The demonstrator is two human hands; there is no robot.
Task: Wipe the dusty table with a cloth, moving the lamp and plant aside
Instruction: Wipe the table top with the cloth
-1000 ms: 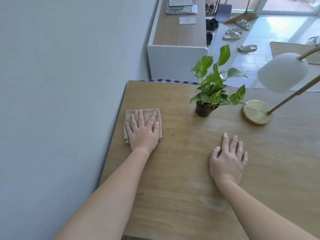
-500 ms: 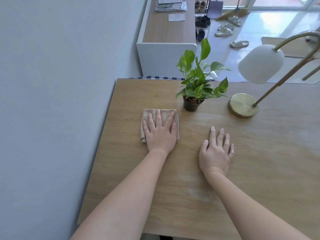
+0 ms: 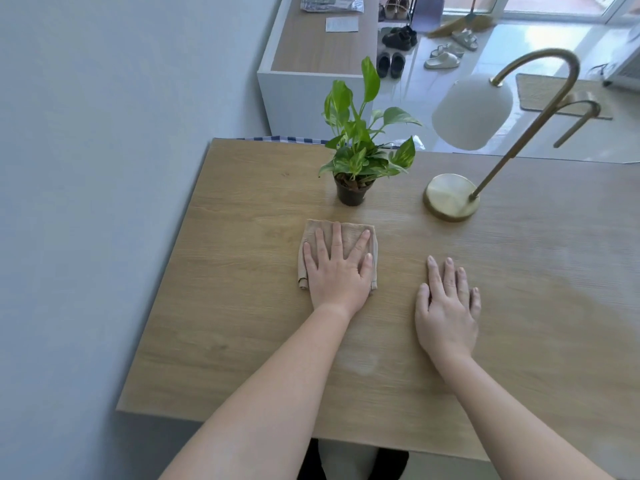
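A folded beige cloth [image 3: 320, 229] lies flat on the wooden table [image 3: 242, 306], just in front of the potted plant. My left hand [image 3: 337, 268] presses down on the cloth with fingers spread, palm flat. My right hand [image 3: 446, 306] rests flat on the bare tabletop to the right, holding nothing. The small green plant [image 3: 360, 133] stands in a dark pot [image 3: 351, 192] near the table's far edge. To its right stands a brass lamp, with a round base [image 3: 450, 197], a curved stem and a white shade [image 3: 472, 110]. Pale dust covers the table's right part.
A grey wall [image 3: 104, 168] runs along the table's left edge. Beyond the far edge stands a white cabinet [image 3: 301, 95] with papers on top. Several shoes and slippers [image 3: 446, 57] lie on the shiny floor behind, with a mat at the far right.
My left hand has slid the cloth to the right, from the table's left edge to a spot in front of the plant. My right hand has stayed flat on the table.
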